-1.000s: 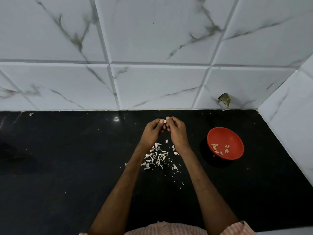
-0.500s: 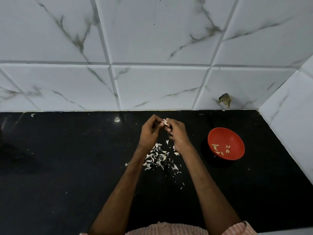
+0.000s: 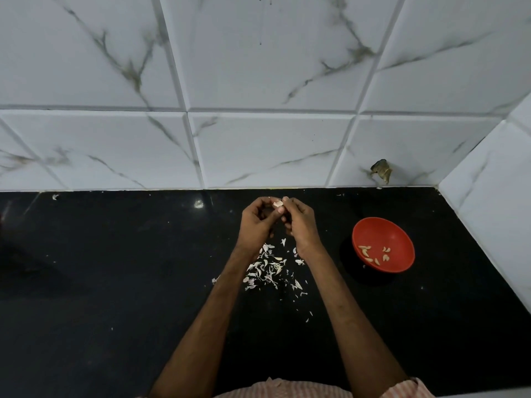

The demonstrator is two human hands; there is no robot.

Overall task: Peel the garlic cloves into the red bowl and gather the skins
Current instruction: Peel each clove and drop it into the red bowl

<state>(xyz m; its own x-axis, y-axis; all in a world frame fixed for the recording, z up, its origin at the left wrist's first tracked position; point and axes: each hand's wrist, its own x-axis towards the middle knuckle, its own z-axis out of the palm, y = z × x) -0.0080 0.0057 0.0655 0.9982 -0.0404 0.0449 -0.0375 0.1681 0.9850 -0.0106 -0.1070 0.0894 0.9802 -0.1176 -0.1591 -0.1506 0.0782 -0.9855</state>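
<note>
- Fingers (image 3: 260,201) of the left hand (image 3: 255,222) and the right hand (image 3: 300,225) are curled in and meet tip to tip, pinching one garlic clove (image 3: 277,203) between them. They hold it above the far part of the black tabletop (image 3: 115,282), near the tiled wall (image 3: 258,81).
- I judge the step in hand to be stripping the skin from this clove. The pale piece between the fingertips is too small for me to tell how much skin is on it.
- To do it well, I would hold the clove firm in one hand and lift the skin with a nail of the other. Pulling along its length should bring the skin off in large pieces rather than crumbs.
- I would work right over the skins (image 3: 267,268) scattered on the tabletop beneath the wrists, so new flakes fall among them and gathering is easier. A few strays lie nearer the body, apart from the main scatter.
- To the right of the right hand the red bowl (image 3: 399,234) stands upright on the tabletop, well apart from the skins.
- Inside it lie a handful of peeled cloves (image 3: 370,254), grouped toward the near left of its floor. I see no skins among them.
</note>
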